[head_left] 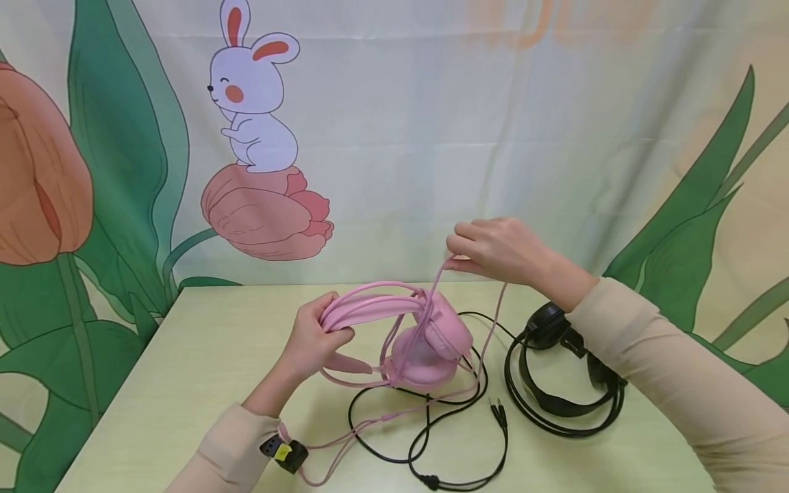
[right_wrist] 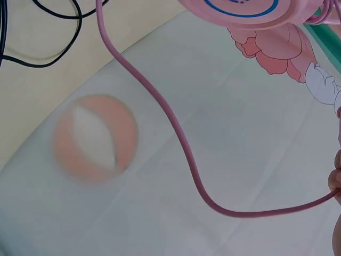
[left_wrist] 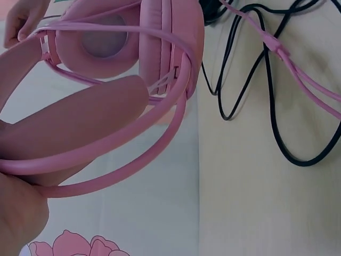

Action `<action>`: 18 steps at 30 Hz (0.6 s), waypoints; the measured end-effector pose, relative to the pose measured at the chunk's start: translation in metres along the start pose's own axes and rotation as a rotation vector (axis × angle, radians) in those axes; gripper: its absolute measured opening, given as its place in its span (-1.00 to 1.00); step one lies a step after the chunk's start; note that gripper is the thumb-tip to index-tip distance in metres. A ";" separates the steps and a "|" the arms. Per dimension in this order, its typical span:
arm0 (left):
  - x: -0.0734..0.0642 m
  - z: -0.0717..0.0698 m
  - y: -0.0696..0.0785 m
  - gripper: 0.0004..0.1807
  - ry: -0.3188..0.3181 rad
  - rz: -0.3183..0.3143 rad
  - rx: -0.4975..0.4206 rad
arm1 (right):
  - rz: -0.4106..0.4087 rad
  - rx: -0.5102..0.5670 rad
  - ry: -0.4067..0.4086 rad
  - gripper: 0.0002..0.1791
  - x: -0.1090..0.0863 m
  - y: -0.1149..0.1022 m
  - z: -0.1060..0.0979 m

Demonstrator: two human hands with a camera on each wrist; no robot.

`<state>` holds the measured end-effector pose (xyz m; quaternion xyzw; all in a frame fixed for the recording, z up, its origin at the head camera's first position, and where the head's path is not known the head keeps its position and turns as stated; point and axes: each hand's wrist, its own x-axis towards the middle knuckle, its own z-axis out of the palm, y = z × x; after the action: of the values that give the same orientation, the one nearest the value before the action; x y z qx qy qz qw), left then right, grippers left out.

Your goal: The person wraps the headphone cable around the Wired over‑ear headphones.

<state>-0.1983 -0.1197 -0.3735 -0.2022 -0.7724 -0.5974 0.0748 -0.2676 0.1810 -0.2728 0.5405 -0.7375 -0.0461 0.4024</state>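
Pink over-ear headphones [head_left: 425,359] are held up above the table, ear cups toward the right. My left hand [head_left: 311,339] grips their headband [left_wrist: 80,109], fingers and thumb wrapped around it. Strands of pink cable run along the band and around the ear cups. Higher and to the right, my right hand [head_left: 496,250] pinches the pink cable [right_wrist: 173,120] between thumb and fingers. From there one stretch drops to the ear cups and another hangs down toward the table. In the right wrist view, only some of the right fingers [right_wrist: 335,178] show at the edge.
Black headphones [head_left: 548,404] with a coiled cord lie on the table at right, partly behind the right forearm. A black cable with two plugs [head_left: 499,413] loops across the middle. Below the left wrist, a small black device [head_left: 290,455] sits by the pink cable. A printed curtain [head_left: 394,137] hangs behind.
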 end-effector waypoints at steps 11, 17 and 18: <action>-0.004 0.004 -0.010 -0.77 -0.186 0.115 -0.531 | 0.212 0.252 -0.103 -0.85 -0.001 0.004 0.010; -0.006 0.007 -0.015 -0.83 -0.245 0.127 -0.683 | 0.340 0.383 -0.235 -0.84 -0.003 0.001 0.017; -0.006 0.007 -0.015 -0.83 -0.250 0.128 -0.694 | 0.364 0.408 -0.250 -0.83 -0.003 0.001 0.019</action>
<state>-0.1979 -0.1173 -0.3912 -0.3347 -0.5131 -0.7884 -0.0558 -0.2798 0.1770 -0.2869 0.4592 -0.8601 0.1098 0.1930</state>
